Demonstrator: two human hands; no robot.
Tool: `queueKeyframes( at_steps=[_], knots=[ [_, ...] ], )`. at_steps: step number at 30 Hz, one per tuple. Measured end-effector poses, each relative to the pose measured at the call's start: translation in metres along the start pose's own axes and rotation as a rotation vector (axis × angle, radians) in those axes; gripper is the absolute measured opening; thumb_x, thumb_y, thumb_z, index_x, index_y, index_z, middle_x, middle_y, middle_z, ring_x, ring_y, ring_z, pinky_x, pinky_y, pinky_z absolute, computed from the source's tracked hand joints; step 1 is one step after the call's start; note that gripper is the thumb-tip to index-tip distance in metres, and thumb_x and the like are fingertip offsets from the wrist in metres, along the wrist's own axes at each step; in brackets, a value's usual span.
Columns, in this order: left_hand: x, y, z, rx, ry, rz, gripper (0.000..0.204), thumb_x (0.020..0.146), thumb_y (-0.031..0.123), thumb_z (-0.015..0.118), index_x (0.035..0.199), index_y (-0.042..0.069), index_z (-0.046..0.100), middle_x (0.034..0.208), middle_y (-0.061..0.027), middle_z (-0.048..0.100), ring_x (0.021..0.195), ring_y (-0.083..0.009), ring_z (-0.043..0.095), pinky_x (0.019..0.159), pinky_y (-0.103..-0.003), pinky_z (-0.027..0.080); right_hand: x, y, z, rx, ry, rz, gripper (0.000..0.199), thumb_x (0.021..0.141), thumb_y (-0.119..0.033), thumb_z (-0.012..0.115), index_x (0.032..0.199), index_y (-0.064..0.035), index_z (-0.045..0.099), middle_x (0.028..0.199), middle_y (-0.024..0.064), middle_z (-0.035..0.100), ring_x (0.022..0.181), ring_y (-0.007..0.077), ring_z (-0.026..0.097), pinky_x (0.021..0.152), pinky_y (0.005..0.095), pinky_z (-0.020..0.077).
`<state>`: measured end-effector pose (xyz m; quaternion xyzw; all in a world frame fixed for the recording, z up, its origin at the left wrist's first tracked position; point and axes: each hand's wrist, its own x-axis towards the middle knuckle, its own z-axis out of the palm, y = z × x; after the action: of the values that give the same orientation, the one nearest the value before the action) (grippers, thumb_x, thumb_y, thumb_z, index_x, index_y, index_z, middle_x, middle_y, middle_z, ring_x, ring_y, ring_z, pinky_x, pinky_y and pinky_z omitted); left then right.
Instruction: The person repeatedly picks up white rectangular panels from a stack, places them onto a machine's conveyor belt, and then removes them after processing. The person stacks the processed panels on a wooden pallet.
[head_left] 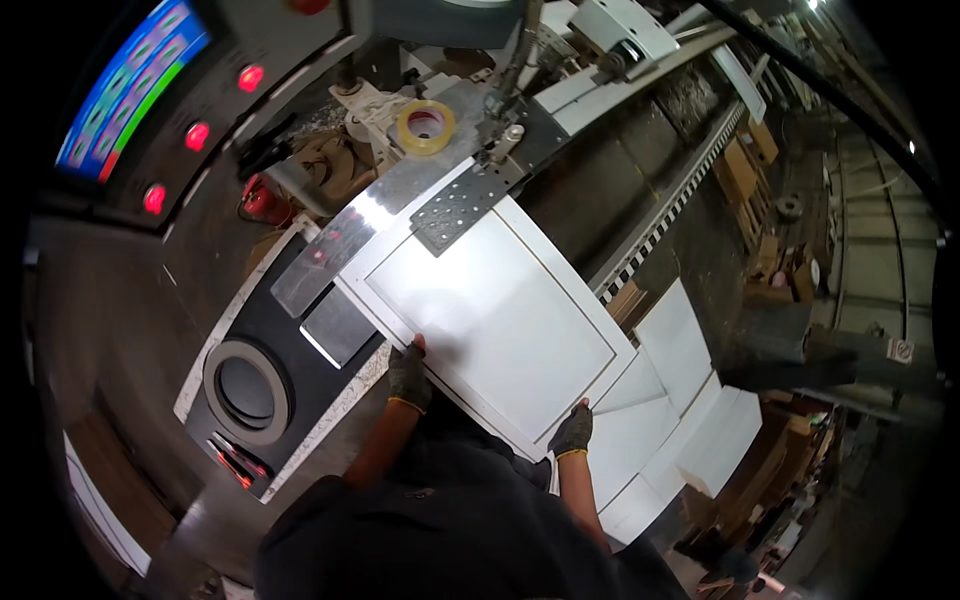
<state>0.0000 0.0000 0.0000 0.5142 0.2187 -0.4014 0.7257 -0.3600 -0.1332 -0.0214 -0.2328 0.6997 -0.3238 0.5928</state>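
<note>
A large white panel with a raised frame border, like a cabinet door (490, 310), lies tilted before me. Its far left corner rests on the machine's metal table, under a perforated grey plate (460, 212). My left hand (408, 378), in a dark glove, grips the panel's left edge with the thumb on top. At the near right corner my right hand (572, 430), gloved too, is closed around the edge, thumb up. The fingers of both hands are hidden beneath the panel.
White boards (615, 440) lie at the right, close to my right arm. A roll of clear tape (408, 142) sits on the machine. The dark side table (310, 400) bears a grey ring-shaped coil (284, 395) and red-handled tools (236, 460). A lit control screen (130, 85) stands upper left.
</note>
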Motion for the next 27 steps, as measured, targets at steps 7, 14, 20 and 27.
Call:
queueKeyframes(
  at_steps=[7,14,20,27],
  knots=[
    [0.010,0.008,0.066,0.163,0.067,0.008,0.043,0.089,0.033,0.070,0.120,0.006,0.057,0.102,-0.0062,0.061,0.090,-0.0204,0.057,0.078,-0.038,0.050,0.029,-0.038,0.025,-0.035,0.111,0.001,0.058,0.096,-0.041,0.055,0.133,0.0017,0.043,0.117,0.0135,0.058,0.108,0.0253,0.054,0.096,0.0398,0.0448],
    [0.035,0.008,0.119,0.041,0.012,-0.152,0.035,0.092,0.028,0.066,0.119,0.008,0.057,0.104,-0.0069,0.063,0.097,-0.0223,0.061,0.082,-0.044,0.055,0.063,-0.079,0.039,-0.589,0.149,-0.093,0.056,0.096,-0.051,0.049,0.112,0.0035,0.052,0.097,0.0122,0.059,0.094,0.0232,0.052,0.085,0.0375,0.0426],
    [0.031,0.018,0.195,0.044,0.036,-0.162,0.036,0.092,0.027,0.066,0.119,0.006,0.054,0.106,-0.0075,0.062,0.096,-0.0255,0.062,0.085,-0.046,0.054,0.106,-0.118,0.060,-0.233,0.110,0.006,0.064,0.098,-0.047,0.048,0.130,0.0082,0.043,0.122,0.0210,0.056,0.111,0.0282,0.051,0.098,0.0401,0.0396],
    [0.114,-0.027,0.191,0.238,-0.150,-0.009,0.048,0.093,0.033,0.065,0.126,0.001,0.052,0.116,-0.0069,0.060,0.104,-0.0217,0.059,0.092,-0.039,0.050,0.131,-0.164,0.081,-0.034,-0.019,-0.084,0.079,0.096,-0.049,0.051,0.147,0.0037,0.022,0.143,0.0203,0.043,0.127,0.0297,0.046,0.106,0.0424,0.0369]
  ],
)
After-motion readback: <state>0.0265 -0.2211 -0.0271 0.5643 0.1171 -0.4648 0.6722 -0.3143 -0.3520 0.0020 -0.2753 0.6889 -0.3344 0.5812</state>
